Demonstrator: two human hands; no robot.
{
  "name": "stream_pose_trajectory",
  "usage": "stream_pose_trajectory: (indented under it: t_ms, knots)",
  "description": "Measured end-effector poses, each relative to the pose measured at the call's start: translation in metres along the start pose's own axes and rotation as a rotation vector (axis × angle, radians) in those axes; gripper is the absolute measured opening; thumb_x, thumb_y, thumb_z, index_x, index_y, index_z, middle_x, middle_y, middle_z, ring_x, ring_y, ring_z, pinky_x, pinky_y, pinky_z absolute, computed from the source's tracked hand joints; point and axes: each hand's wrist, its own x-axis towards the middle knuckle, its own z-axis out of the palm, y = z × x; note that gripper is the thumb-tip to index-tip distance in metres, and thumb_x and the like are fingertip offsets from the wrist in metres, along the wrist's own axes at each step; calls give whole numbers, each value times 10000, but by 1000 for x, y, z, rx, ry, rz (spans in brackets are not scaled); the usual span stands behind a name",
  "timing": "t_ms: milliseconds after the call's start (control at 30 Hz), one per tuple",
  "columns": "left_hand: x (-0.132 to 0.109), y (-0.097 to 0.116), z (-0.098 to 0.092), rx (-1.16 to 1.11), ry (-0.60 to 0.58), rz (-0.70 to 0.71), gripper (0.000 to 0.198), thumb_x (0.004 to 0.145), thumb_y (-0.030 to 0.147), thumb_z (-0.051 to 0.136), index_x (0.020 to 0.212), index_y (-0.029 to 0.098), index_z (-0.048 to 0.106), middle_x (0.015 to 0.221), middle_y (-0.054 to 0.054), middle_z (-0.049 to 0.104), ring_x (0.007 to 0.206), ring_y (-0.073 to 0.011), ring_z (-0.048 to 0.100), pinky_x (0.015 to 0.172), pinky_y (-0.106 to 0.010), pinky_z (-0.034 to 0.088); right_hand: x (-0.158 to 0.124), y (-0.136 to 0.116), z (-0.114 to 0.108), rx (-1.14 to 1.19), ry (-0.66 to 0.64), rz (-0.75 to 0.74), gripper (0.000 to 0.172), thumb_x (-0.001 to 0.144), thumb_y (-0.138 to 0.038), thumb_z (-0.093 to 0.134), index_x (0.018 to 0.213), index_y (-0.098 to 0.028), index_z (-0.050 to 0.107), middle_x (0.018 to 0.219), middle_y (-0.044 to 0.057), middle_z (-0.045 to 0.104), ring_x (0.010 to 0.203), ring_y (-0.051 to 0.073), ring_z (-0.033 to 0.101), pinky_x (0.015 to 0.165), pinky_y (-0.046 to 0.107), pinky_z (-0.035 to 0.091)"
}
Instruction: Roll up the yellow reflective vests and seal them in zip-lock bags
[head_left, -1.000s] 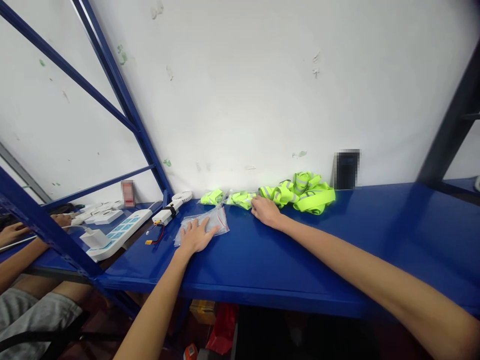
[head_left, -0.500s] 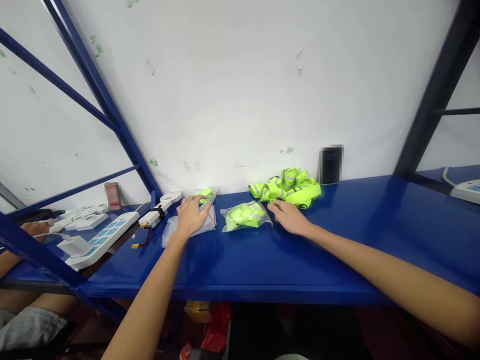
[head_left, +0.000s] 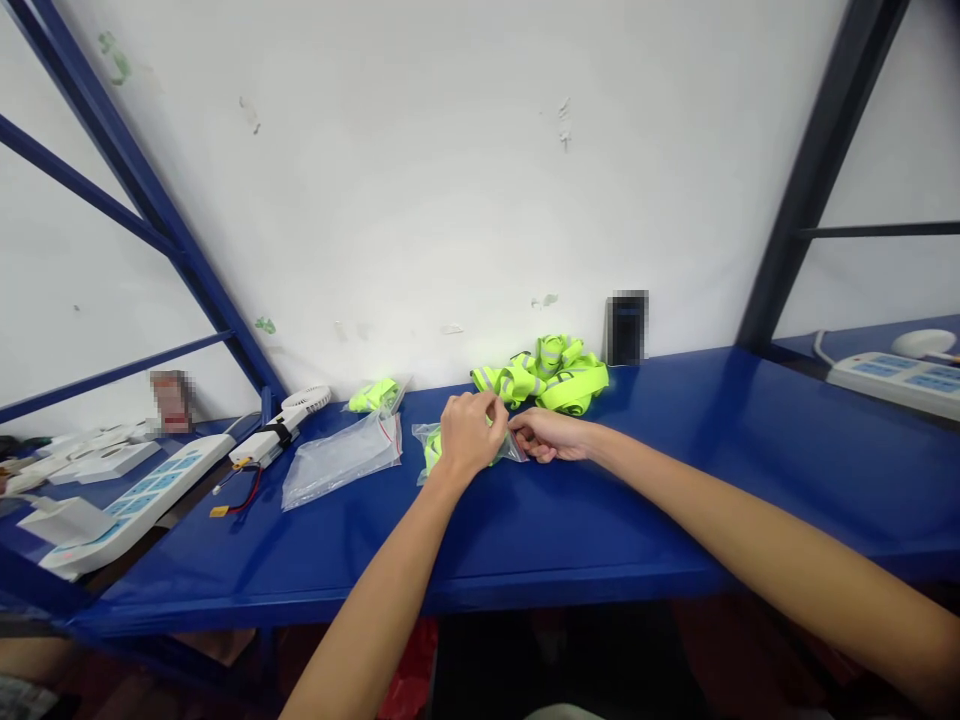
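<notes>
A clear plastic bag (head_left: 422, 433) lies on the blue table with a fluorescent yellow-green reflective strap (head_left: 433, 452) inside. Over this bag my left hand (head_left: 469, 435) bends its fingers and pinches at the right-hand end, covering much of the strap. My right hand (head_left: 553, 435) grips the bag's right edge between thumb and curled fingers. Just behind the hands, several more reflective straps (head_left: 574, 388) with grey bands are heaped by the wall. To the left lie empty-looking clear bags (head_left: 341, 462) with a red line at the mouth, and another bagged yellow-green strap (head_left: 375, 395).
On the left are a white handheld fan (head_left: 306, 402), a connector with red and black wires (head_left: 251, 490) and a white power strip (head_left: 150, 500). A dark phone-like object (head_left: 627, 330) leans on the wall. Blue shelf posts (head_left: 161, 215) rise at the left; another power strip (head_left: 900, 380) is at right.
My left hand has left the empty bags and moved right, onto the bag with the strap. My right hand stays at that bag's right edge. The view has shifted to the right.
</notes>
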Motion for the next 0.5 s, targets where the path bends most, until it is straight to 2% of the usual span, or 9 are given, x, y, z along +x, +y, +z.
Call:
stream_pose_trajectory:
  t_ms: [100,167,267,367,433,500]
  knots:
    - [-9,-1,-4,-31,-8,26,273,935,268,426,771,182,626,692,-49,638,718,-185,579,753,-338,394,-1,2,0,-4,-5,-70,255,840,-286,537,629,-166,458,503,-50,422,355,26,264,316,149,185]
    - [-13,-4,-8,-142,-39,64,254,955,263,397,925,186,637,796,-53,667,764,-178,595,776,-329,417,-2,4,1,12,8,-151,233,825,-289,584,658,-168,475,514,-62,417,368,32,286,323,152,209]
    - [-16,-7,-14,-341,-59,149,273,976,255,359,1113,205,589,977,-68,672,876,-167,615,819,-311,449,-4,6,2,42,11,-249,218,789,-336,673,738,-165,548,598,-50,482,443,50,401,370,161,335]
    - [-20,-10,-18,-390,4,187,218,955,272,417,1053,209,601,922,-62,655,851,-167,607,805,-308,467,-8,5,4,72,-18,-332,265,755,-391,731,804,-154,625,728,-13,568,629,91,560,553,214,509]
    - [-22,-12,-20,-362,68,189,182,906,299,506,1032,203,596,862,-54,633,807,-173,590,787,-316,472,-10,3,7,105,-16,-377,292,731,-405,759,794,-142,651,780,9,601,727,117,599,668,260,548]
    - [-23,-13,-22,-305,109,184,216,852,325,568,1022,193,586,863,-61,616,818,-192,572,794,-338,466,-11,0,12,144,18,-414,312,698,-409,787,776,-135,660,791,16,613,745,125,603,694,280,555]
